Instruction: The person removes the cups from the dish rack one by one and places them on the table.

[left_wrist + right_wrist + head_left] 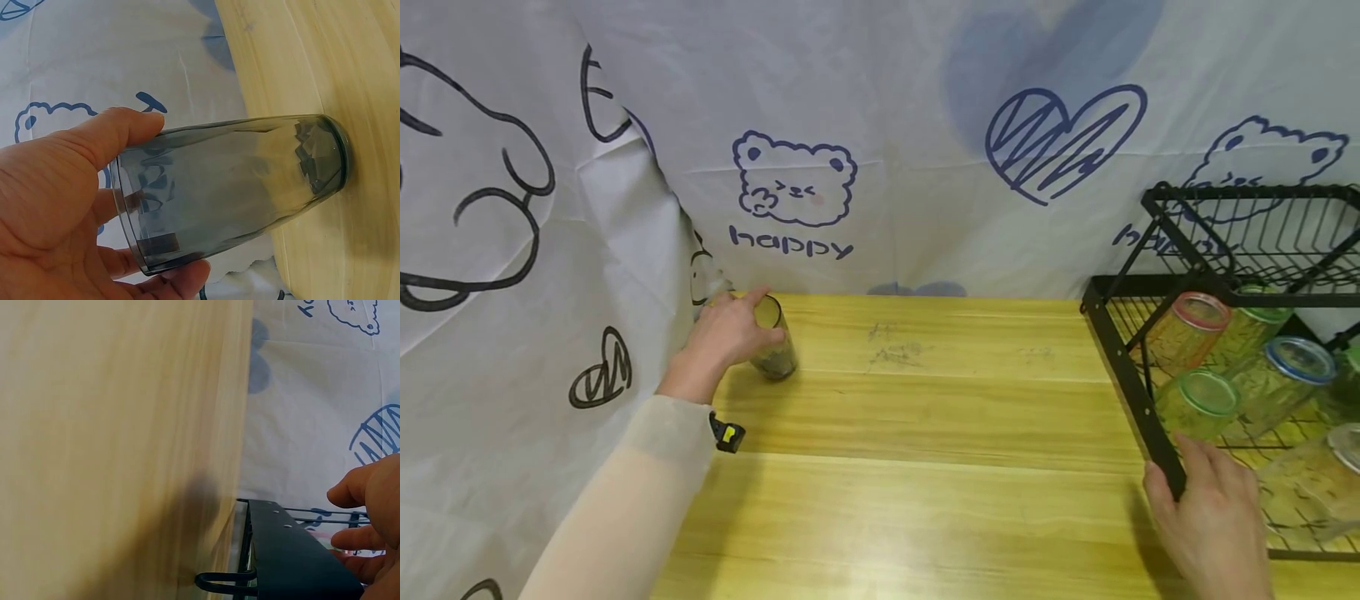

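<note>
At the far left of the wooden table, my left hand (726, 337) holds a grey-tinted drinking glass (777, 358) near its rim. The left wrist view shows the thumb on one side of the glass (219, 181) and the other fingers round the opposite side. Its base meets the tabletop and no drink shows inside. My right hand (1217, 517) is by the front left edge of a black wire rack (1112, 358), fingers loosely bent. In the right wrist view its thumb and fingers are spread apart beside the rack's flat black side bar (287, 550), holding nothing.
Several tinted glasses stand in the rack's lower tier, among them a red-rimmed glass (1191, 333), a green-rimmed glass (1198, 408) and a blue-rimmed glass (1288, 375). A printed white cloth (895, 208) hangs behind and to the left of the wooden table (925, 417).
</note>
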`<state>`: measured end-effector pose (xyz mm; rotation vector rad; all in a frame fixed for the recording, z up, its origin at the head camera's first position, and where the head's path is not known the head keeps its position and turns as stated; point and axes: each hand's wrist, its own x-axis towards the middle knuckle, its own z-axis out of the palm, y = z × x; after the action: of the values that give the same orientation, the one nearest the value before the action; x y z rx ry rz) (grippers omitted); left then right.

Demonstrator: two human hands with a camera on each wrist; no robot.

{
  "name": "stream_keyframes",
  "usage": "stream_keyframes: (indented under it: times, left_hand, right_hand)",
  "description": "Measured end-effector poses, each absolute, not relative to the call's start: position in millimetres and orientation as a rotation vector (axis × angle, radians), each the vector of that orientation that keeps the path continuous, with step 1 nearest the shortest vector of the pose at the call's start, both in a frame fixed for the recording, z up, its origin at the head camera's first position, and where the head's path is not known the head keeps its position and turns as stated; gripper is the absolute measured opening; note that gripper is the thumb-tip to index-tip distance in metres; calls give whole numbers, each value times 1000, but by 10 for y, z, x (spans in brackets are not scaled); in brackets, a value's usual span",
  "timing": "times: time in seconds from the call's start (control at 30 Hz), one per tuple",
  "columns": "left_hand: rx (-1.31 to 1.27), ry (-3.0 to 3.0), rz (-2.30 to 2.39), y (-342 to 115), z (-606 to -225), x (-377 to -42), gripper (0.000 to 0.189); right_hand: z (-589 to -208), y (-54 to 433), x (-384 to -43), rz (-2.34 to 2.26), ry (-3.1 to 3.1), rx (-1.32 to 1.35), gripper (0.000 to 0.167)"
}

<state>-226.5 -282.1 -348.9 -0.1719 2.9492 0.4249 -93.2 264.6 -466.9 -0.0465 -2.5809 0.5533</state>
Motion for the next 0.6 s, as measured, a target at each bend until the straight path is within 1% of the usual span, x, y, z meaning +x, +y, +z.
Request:
stream_keyframes:
  times: [0.4, 0.6]
  left_hand:
    - [-145, 2960, 400, -2836, -3469, -2309, 88]
    - [-188, 2926, 325, -2794, -3437, -2329, 91]
  right_hand:
    - [-4676, 2658, -924, 564, -2607, -47, 45]
    - [-4660, 2666, -923, 565, -2638, -56, 45]
